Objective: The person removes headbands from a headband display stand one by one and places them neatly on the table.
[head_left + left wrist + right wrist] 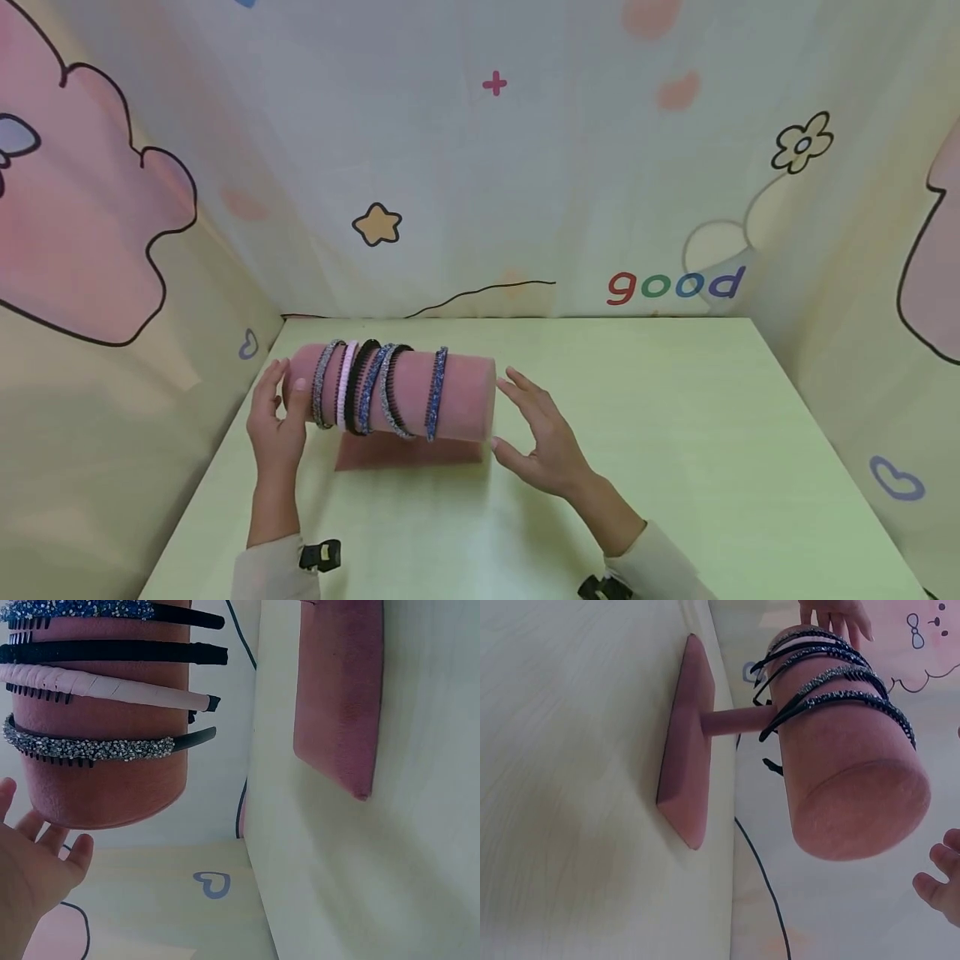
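Your L hand (277, 433) touches pink roll (468, 396) at 9 o'clock, R hand (551, 450) nr 3 o'clock, both w/ fingers spread; headbands (437, 393) btwn.

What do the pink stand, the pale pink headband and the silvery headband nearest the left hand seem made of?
Pink stand: likely velvety fabric; its matte surface lacks glossy highlights.
Pale pink headband: probably wrapped ribbon, fairly matte, with slanting overlaps showing.
Silvery headband: perhaps glass or plastic beads, sparkling in separate grains.
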Demonstrator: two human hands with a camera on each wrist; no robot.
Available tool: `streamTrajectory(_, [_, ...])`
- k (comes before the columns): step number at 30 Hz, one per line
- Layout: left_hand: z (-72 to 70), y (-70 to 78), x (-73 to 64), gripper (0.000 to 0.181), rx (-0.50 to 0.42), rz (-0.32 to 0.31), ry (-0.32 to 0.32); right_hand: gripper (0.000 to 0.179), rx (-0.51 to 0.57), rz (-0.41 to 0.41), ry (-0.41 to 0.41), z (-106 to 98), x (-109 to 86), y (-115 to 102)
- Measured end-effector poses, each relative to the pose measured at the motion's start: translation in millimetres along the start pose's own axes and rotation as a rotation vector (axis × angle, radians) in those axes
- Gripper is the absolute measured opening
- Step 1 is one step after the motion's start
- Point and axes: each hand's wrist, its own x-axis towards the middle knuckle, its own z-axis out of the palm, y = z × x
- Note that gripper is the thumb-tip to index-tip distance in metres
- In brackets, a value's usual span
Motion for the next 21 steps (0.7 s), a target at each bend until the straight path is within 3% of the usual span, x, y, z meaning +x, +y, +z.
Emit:
streamTrajectory(6, [1.8,8.9,9.2,0.036,-0.054,-0.063,-0.02,0.06,0.015,-0.103,0.018,10.3,13.3,0.1])
streamTrajectory(11, [0.8,22.5,14.0,0.035,-0.07,-0.078,-0.059,0.06,0.021,-0.12,0.017,17.6,21.4,-0.2])
streamTrajectory(17, [5.0,-2.7,24.3,0.035,-0.086,-0.148,-0.098,0.06,0.005,-0.095,-0.014,24.6,29.4,0.3])
streamTrajectory(21, [6.9,-8.2,29.4,0.035,-0.128,-0.228,-0.098,0.059,0.002,-0.089,-0.015,28.9,34.5,0.4])
